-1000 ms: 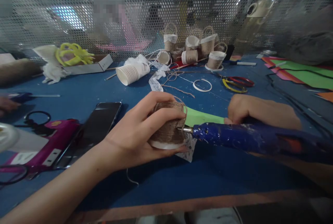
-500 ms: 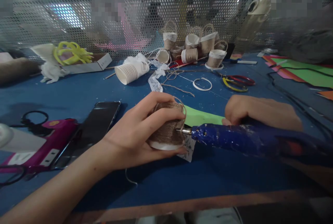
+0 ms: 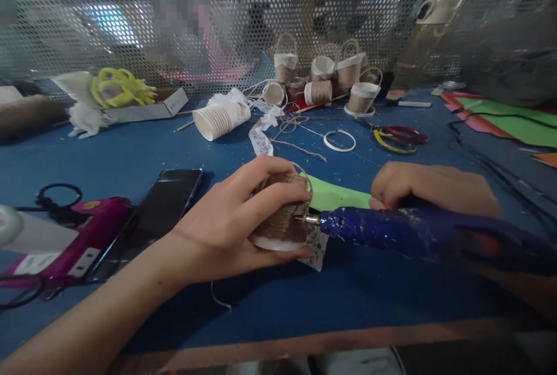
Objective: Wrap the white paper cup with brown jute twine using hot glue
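Note:
My left hand is wrapped round a small twine-covered cup basket. Its white end faces down towards me and a thin twine handle loops along its right side. At the right, my closed right hand grips a blue glue gun lying sideways. The gun's body hides the palm and its handle. The metal nozzle meets the twine on the basket's right side. Behind the nozzle, a piece of light green paper reaches to my right fingertips. A scrap of white lace shows under the basket.
A black phone and magenta power strip lie left. Beyond are stacked paper cups, lace, a white ring and scissors. Several finished baskets stand before the perforated screen.
My right hand has shifted slightly left, and the green paper's visible part with it. My left hand and the basket have moved a touch to the right. The nozzle stays at the basket's side.

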Tool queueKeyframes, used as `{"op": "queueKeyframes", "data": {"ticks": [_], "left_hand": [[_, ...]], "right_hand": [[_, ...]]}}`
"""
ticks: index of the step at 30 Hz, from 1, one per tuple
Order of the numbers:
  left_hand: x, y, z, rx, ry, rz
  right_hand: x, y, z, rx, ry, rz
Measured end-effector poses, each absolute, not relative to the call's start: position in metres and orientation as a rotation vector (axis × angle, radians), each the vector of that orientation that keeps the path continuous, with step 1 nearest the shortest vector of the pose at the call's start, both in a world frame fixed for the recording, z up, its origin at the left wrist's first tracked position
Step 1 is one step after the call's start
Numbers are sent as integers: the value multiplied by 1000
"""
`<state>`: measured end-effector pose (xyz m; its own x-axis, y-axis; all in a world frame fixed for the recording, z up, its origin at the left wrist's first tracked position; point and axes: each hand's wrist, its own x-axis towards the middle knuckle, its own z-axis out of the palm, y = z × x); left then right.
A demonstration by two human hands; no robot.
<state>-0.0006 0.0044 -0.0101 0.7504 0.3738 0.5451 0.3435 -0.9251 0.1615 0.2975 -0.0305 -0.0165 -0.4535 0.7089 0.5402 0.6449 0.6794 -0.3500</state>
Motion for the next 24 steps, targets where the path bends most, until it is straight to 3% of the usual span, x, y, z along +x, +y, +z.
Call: {"op": "queueKeyframes", "data": {"ticks": [6,24], "left_hand": [[-1,5,-13,2898,647,833],[1,4,-18,2981,612,807]], "right_hand": [[294,-33,-16,-1096,-2206,165],[295,-29,-20,-729,-2331,-6]]}}
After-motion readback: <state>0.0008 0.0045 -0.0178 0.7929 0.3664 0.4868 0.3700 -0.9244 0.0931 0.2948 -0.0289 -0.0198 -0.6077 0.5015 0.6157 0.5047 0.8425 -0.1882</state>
